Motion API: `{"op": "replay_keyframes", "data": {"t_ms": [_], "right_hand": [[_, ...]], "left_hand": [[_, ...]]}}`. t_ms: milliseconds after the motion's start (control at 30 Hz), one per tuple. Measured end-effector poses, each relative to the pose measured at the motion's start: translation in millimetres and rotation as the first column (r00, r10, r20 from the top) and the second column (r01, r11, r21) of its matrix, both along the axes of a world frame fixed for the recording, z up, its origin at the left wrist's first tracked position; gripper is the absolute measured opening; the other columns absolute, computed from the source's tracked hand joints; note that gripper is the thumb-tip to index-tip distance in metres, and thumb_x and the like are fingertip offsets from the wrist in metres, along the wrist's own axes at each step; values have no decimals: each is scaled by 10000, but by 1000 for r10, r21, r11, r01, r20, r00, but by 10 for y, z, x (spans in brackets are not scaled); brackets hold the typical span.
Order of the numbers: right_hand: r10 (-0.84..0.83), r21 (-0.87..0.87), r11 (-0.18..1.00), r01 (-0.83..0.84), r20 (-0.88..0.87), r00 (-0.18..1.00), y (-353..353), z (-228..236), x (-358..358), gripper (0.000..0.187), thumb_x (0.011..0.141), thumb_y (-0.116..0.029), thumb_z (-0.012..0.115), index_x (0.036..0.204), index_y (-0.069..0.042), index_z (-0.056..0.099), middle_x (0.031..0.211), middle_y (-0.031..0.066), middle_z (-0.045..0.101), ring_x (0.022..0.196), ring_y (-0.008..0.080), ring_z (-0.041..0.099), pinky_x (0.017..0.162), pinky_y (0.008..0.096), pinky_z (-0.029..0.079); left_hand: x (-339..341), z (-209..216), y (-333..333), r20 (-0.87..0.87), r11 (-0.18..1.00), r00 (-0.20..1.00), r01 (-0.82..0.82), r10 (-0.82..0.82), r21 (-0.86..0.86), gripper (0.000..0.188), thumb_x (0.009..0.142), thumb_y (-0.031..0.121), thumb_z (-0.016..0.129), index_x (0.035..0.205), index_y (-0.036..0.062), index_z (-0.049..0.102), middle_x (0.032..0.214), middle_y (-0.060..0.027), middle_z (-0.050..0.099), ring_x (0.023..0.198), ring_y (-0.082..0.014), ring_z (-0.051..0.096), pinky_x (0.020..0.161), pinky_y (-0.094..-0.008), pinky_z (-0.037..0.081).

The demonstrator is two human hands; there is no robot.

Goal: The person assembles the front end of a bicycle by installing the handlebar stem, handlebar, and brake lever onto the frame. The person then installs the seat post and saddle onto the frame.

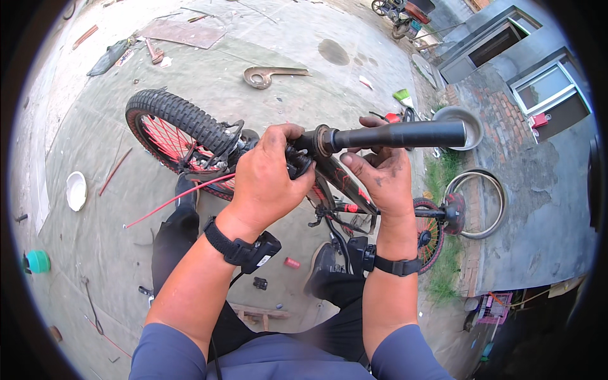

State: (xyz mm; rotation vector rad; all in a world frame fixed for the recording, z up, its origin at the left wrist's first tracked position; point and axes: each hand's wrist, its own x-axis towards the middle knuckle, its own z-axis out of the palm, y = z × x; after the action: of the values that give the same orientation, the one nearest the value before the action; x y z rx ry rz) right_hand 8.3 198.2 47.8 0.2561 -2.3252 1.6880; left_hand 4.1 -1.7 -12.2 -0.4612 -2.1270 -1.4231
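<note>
One black-and-red metal bicycle [345,180] with knobby black tyres and red spokes, placed in front of the person's legs, one wheel to the left, the other to the right. One long black cylindrical metal tube [405,135], pointing right from the bicycle's front end, with a brownish metal ring nut [326,140] at its inner end. Left hand [272,174]: grip curled around a black metal fitting [303,144] beside the ring nut, fingers partly hidden. Right hand [386,177]: at the tube, fingers bent behind, tips showing above, thumb below; firmness of grip impossible to tell. Handling, as judged: hard, stiff, hardly fragile; bicycle heavy and apt to swing, tube far lighter; smooth, perhaps slippery, given dark smudges on the fingers. Best held around the tube's bare middle, plus at the fitting; thin red cable [180,200] too bendable for a handhold. Containers: one round grey metal basin [474,130] beyond the tube's outer end; one round white bowl [76,191] on the ground, far left; one rounded teal plastic vessel [39,261] near the left edge; one pink plastic lattice crate [497,307], lower right. Contents of all four: not discernible.
</note>
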Motion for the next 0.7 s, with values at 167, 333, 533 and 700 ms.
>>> {"op": "replay_keyframes", "data": {"t_ms": [167,333,533,700], "right_hand": [[43,-53,998,-45,-35,998,-284,-7,-81,669,714,-121,982,1264,3,620,1067,35,685,836,81,596,617,218,445],[-11,17,1000,11,-1,1000,-33,-27,-37,649,723,-92,968,1265,6,624,1079,36,694,875,77,605,624,227,466],[42,64,997,-37,-81,996,-284,-6,-94,657,688,-143,995,1217,11,637,1098,67,678,925,106,599,691,274,493],[-26,102,994,26,0,1000,-108,22,-34,658,714,-89,967,1261,14,616,1051,39,679,879,92,604,693,251,502]], "left_hand": [[11,-2,-6,39,1000,999,2,-3,21,530,756,119,850,1187,31,555,1085,-150,695,946,-349,718,807,-422,578],[-24,-19,16,-72,1000,997,-2,1,-3,520,758,112,849,1174,33,548,1044,-159,684,900,-356,723,754,-427,585],[10,-11,1,-17,1000,1000,-3,3,15,507,760,112,844,1164,36,547,1048,-153,680,862,-351,713,738,-422,581],[-16,-32,13,-65,1000,998,-6,7,7,511,758,110,845,1167,38,547,1051,-157,682,876,-352,717,739,-423,583]]}}
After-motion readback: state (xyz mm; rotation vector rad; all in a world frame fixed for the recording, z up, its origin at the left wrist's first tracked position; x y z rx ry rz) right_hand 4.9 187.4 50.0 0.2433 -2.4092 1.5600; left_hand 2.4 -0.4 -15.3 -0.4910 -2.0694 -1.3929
